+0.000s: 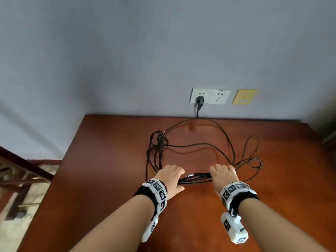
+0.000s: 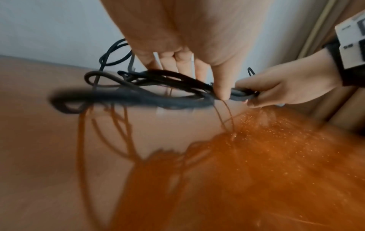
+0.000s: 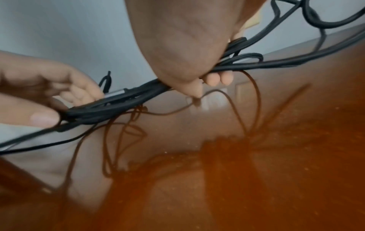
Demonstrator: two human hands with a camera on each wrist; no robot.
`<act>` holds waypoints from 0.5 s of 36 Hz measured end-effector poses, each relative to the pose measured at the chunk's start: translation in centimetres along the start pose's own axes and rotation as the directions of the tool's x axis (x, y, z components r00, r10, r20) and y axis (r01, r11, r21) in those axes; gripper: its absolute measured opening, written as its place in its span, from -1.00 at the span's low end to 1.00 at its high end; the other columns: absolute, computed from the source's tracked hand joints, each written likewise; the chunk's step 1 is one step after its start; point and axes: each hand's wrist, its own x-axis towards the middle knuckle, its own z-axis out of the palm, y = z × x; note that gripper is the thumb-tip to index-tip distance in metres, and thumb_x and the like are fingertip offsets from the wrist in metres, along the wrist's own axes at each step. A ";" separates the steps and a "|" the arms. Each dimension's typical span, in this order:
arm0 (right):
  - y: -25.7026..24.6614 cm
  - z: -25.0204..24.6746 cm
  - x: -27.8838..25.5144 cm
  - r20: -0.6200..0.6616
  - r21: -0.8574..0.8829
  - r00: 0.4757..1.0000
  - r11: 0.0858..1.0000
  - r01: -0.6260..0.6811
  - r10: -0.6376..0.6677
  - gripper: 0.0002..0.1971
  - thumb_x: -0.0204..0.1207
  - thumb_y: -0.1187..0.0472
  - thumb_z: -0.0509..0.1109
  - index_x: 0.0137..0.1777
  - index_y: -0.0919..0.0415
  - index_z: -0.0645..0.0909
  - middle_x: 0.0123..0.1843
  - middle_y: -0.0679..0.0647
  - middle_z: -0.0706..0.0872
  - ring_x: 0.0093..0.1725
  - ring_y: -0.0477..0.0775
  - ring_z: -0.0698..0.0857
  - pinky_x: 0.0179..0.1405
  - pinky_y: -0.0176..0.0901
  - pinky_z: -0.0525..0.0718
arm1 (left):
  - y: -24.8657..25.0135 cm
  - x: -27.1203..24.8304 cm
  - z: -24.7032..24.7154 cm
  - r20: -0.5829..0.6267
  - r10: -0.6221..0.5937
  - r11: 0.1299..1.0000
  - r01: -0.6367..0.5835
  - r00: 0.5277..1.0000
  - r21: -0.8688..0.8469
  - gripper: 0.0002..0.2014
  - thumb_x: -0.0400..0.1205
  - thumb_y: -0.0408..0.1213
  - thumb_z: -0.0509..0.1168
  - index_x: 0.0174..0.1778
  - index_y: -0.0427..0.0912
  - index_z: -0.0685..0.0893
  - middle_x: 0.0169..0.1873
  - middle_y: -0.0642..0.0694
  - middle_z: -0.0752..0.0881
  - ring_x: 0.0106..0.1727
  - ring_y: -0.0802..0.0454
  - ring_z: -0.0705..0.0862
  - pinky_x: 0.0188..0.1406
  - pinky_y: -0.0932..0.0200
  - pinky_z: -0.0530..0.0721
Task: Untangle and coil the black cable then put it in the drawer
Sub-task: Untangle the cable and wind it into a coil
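Observation:
A long black cable (image 1: pixel 198 146) sprawls in loose loops over the reddish-brown table (image 1: pixel 109 160), with a knotted bunch (image 1: pixel 161 138) at the back left. Several strands are gathered into a straight bundle (image 1: pixel 197 177) just above the tabletop. My left hand (image 1: pixel 171 176) grips the bundle's left end, and my right hand (image 1: pixel 222 174) grips its right end. A silver-tipped plug (image 1: pixel 189 175) pokes out of the bundle beside my left hand. In the left wrist view the bundle (image 2: pixel 158 96) runs under my fingers. In the right wrist view the bundle (image 3: pixel 138 96) stretches between both hands.
A black plug (image 1: pixel 200 100) sits in the white wall socket (image 1: pixel 210 96) behind the table, and its cord drops behind the table's back edge. A yellow wall plate (image 1: pixel 244 96) is to its right. Dark wooden furniture (image 1: pixel 21 171) stands at the left. No drawer is in view.

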 end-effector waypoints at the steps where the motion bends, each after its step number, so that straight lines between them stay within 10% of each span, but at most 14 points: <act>1: 0.3 0.1 0.1 0.027 -0.008 1.000 1.000 -0.003 0.003 -0.47 0.36 0.31 0.39 0.34 0.10 0.37 0.30 0.05 0.48 0.34 0.13 0.47 0.47 0.12 0.34 | 0.0 -0.1 0.2 -0.021 0.010 1.000 -0.010 1.000 -0.020 -0.53 0.65 -0.03 0.27 0.45 -0.09 0.40 0.31 -0.03 0.52 0.35 -0.05 0.45 0.32 -0.04 0.49; 18: -2.7 0.8 2.0 0.004 0.194 0.991 0.972 0.133 -0.136 -0.63 0.58 0.21 0.26 0.37 -0.08 0.46 0.29 -0.06 0.53 0.32 0.11 0.46 0.22 0.07 0.49 | -4.2 -2.4 1.8 0.004 -0.122 0.992 0.122 0.993 -0.019 -0.50 0.63 -0.16 0.26 0.50 0.10 0.32 0.48 0.08 0.36 0.51 -0.01 0.31 0.31 -0.03 0.53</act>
